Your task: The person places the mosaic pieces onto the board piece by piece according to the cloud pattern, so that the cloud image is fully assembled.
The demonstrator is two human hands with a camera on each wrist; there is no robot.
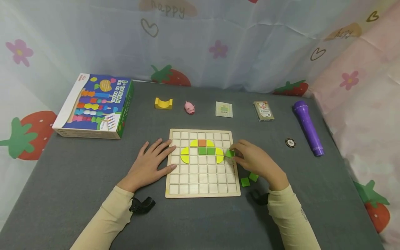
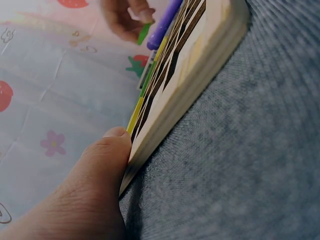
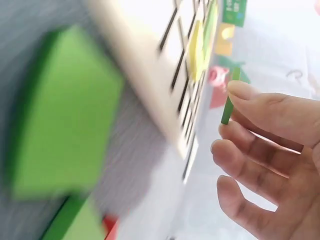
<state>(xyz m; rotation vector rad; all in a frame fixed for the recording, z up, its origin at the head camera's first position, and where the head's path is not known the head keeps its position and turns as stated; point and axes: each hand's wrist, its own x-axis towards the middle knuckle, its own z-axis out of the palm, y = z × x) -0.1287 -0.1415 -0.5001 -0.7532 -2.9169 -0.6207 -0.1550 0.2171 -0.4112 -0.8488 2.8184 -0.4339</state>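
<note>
A wooden grid board (image 1: 203,178) lies on the dark table, with yellow rounded tiles (image 1: 185,155), an orange square tile (image 1: 202,143) and two green square tiles (image 1: 206,151) set in its cells. My left hand (image 1: 150,163) rests at the board's left edge, fingers spread; its thumb touches the wooden side in the left wrist view. Between thumb and fingertips my right hand (image 1: 254,158) pinches a green square tile (image 3: 231,97), held above the board's right edge. Two more loose green tiles (image 1: 245,182) lie on the table below that hand, beside the board.
Behind the board are a yellow arched block (image 1: 164,103), a pink pig figure (image 1: 189,108), a pattern card (image 1: 224,109) and a playing-card box (image 1: 263,111). To the right lie a round chip (image 1: 290,142) and a purple microphone (image 1: 308,128). A toy box (image 1: 93,106) sits at left.
</note>
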